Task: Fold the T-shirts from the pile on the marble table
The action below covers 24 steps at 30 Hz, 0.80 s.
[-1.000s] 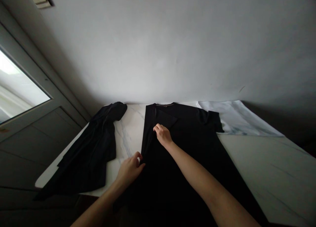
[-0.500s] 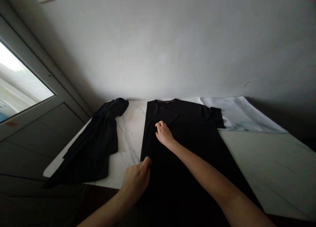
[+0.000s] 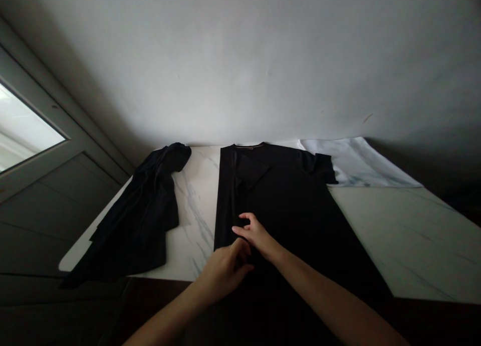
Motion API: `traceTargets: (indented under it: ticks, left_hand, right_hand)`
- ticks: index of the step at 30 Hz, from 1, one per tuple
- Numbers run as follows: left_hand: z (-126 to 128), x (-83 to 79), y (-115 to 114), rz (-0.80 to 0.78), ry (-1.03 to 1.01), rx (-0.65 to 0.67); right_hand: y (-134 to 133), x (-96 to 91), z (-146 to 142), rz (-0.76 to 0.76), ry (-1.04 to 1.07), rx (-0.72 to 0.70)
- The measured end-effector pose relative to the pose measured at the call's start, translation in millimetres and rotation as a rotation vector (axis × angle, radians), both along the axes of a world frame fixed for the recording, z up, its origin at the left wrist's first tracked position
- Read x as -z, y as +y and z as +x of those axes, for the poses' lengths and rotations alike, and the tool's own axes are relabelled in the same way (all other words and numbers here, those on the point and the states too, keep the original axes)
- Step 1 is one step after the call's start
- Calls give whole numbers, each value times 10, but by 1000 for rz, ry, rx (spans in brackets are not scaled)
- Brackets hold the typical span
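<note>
From the head camera, a black T-shirt [image 3: 285, 210] lies flat on a white marble worktop [image 3: 195, 225], collar at the far end, a flap folded in by the neck. The left hand [image 3: 225, 271] is down on mid-body, fingers curled in. Is that grip clenched on cloth? From here I can't tell! The right hand [image 3: 257, 234] sits just beside it, grip released, fingers loose on top. Light, soft, limp stuff, this – it'll sag anywhere, so pinch it at an edge. A crumpled black garment [image 3: 139, 215] lies off to the left – a white cloth [image 3: 356, 160] beyond the sleeve.
</note>
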<state>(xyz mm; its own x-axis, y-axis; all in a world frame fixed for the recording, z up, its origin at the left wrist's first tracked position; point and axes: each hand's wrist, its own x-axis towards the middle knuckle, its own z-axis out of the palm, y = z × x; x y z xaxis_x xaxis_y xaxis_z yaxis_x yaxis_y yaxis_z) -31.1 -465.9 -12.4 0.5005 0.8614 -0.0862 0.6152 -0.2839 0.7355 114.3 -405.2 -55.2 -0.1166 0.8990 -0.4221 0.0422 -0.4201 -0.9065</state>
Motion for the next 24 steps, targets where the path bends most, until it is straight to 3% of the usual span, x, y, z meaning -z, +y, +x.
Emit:
traceTargets:
  ticks: [3,6,8,10,13,15,19,24]
  left_hand:
    - [-173,-22,283,-22,-67,13]
    - [-357,15,737,224,18,-1]
    - [-433,103,1016,363,102,104]
    - [-467,226,1195,398,173,243]
    - [-496,390,1262,368,210,351]
    - [-538,442,1238,355,164,318]
    - [-668,434,1239,344,71,194]
    - [-651,347,1490,374,150,226]
  right_hand:
    - [-147,143,-34,-42,37,74]
    - [-250,164,-83,-77,100,144]
    - [-256,115,-115,-93,133,158]
    - [-211,44,-143,-93,168,137]
    - [-112,-51,-182,-87,239,105]
    - [-73,-94,-211,-126,312,79]
    - [-59,-137,-269,-267,399,85]
    - [108,-146,-342,-280,443,262]
